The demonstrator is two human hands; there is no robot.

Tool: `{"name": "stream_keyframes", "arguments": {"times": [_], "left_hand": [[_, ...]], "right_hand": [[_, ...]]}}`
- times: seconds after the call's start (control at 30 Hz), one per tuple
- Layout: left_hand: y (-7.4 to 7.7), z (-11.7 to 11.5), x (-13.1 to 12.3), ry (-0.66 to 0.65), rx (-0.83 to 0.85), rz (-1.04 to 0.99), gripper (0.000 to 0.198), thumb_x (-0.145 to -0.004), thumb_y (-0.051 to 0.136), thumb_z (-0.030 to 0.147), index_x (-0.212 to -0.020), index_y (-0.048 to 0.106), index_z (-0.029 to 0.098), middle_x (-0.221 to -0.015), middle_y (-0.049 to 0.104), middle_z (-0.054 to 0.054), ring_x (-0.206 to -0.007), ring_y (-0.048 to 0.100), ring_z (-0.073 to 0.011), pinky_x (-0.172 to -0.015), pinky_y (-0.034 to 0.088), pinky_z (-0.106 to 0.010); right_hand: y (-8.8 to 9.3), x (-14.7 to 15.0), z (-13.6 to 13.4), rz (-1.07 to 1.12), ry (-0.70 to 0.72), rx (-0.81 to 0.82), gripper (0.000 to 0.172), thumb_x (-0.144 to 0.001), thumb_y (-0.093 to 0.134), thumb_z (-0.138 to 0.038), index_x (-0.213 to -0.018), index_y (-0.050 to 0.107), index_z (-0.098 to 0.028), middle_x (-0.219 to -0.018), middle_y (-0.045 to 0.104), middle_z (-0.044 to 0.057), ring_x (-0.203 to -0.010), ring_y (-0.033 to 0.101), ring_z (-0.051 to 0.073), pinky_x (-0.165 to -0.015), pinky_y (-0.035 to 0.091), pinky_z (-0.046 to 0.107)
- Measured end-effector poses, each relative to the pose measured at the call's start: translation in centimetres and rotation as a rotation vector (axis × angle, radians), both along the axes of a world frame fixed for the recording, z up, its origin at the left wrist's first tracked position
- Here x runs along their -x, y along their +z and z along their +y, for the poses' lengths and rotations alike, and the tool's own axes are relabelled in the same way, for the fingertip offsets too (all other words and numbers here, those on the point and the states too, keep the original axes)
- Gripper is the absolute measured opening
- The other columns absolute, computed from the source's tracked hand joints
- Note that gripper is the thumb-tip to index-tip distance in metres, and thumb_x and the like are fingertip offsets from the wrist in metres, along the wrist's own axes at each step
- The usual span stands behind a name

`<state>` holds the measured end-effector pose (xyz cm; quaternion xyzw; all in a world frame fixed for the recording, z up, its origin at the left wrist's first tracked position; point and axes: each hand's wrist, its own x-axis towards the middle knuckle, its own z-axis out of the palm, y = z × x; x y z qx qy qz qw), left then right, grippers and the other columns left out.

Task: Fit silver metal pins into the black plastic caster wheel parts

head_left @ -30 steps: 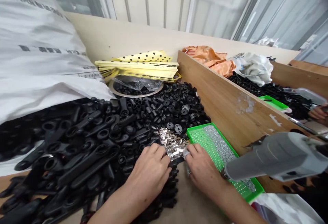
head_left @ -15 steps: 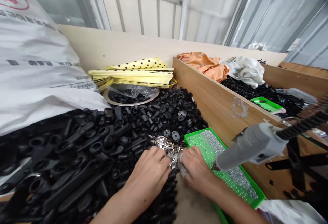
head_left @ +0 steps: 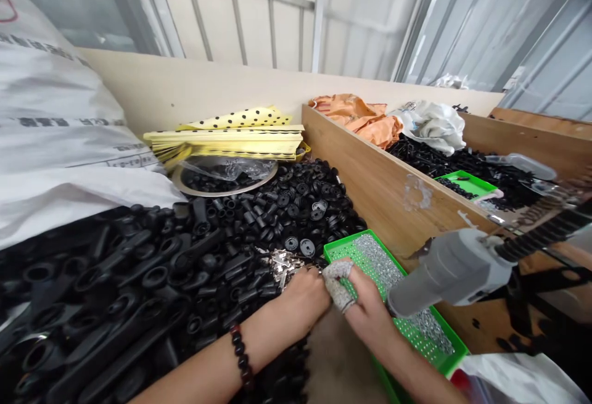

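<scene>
Shiny silver metal clips [head_left: 281, 267], left hand [head_left: 298, 301] touching them, gray-wrapped right hand [head_left: 365, 313] by green perforated plastic tray [head_left: 456, 354], both grips unclear

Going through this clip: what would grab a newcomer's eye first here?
The huge heap of black rubber parts fills the left of the bench. To its right sits a bright green perforated tray strewn with small silver pieces, a grey power tool hanging above it. Between them, the left hand and right hand work by a cluster of silver metal pieces.
</scene>
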<state>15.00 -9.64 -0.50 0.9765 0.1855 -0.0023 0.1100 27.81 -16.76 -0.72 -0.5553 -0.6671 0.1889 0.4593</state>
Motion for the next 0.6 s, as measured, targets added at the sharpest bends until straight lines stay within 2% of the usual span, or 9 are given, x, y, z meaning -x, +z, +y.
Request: {"name": "stream_keyframes", "arguments": {"times": [0.13, 0.2, 0.33, 0.47, 0.6], "left_hand": [[0.7, 1.6, 0.8, 0.053, 0.044, 0.029, 0.019, -0.076, 0.050, 0.006, -0.066, 0.063, 0.015, -0.072, 0.070, -0.009, -0.068, 0.063, -0.0211, -0.063, 0.048, -0.028], [1.4, 2.4, 1.4, 0.067, 0.084, 0.018, 0.019, -0.075, 0.051, 0.007, -0.065, 0.064, 0.015, -0.069, 0.071, -0.005, -0.064, 0.064, -0.0178, -0.061, 0.047, -0.024], [2.6, 3.4, 2.4, 0.093, 0.139, -0.007, 0.024, -0.078, 0.046, 0.007, -0.071, 0.066, 0.017, -0.067, 0.071, 0.003, -0.062, 0.064, -0.0110, -0.060, 0.046, -0.016], [3.0, 3.1, 2.8, 0.111, 0.070, -0.005, 0.025, -0.078, 0.046, 0.004, -0.079, 0.068, 0.018, -0.082, 0.072, -0.002, -0.081, 0.065, -0.0173, -0.074, 0.048, -0.024], [2.4, 2.3, 2.1, 0.011, 0.006, 0.064, 0.021, -0.078, 0.051, 0.005, -0.075, 0.067, 0.018, -0.079, 0.070, -0.007, -0.077, 0.064, -0.0206, -0.070, 0.048, -0.027]], "right_hand": [[0.3, -0.1, -0.8, -0.263, -0.004, 0.052, 0.026, -0.065, 0.039, -0.002, -0.083, 0.051, -0.016, -0.090, 0.054, 0.009, -0.087, 0.049, 0.023, -0.076, 0.041, 0.036], [0.2, 0.0, -1.0, -0.440, -0.018, 0.107, 0.030, -0.058, 0.041, 0.000, -0.082, 0.051, -0.016, -0.092, 0.054, 0.009, -0.088, 0.047, 0.024, -0.078, 0.039, 0.038], [-0.1, 0.7, -0.9, -0.633, 0.023, 0.206, 0.026, -0.064, 0.044, -0.001, -0.083, 0.053, -0.017, -0.091, 0.055, 0.007, -0.086, 0.047, 0.023, -0.078, 0.038, 0.037], [-0.1, 0.8, -0.8, -0.724, 0.048, 0.237, 0.024, -0.066, 0.046, -0.002, -0.082, 0.054, -0.018, -0.092, 0.056, 0.007, -0.087, 0.046, 0.024, -0.079, 0.037, 0.038], [0.1, 0.1, -0.4, -0.661, -0.041, 0.194, 0.024, -0.061, 0.044, -0.001, -0.075, 0.050, -0.018, -0.090, 0.053, 0.007, -0.086, 0.045, 0.024, -0.075, 0.037, 0.036]]}}
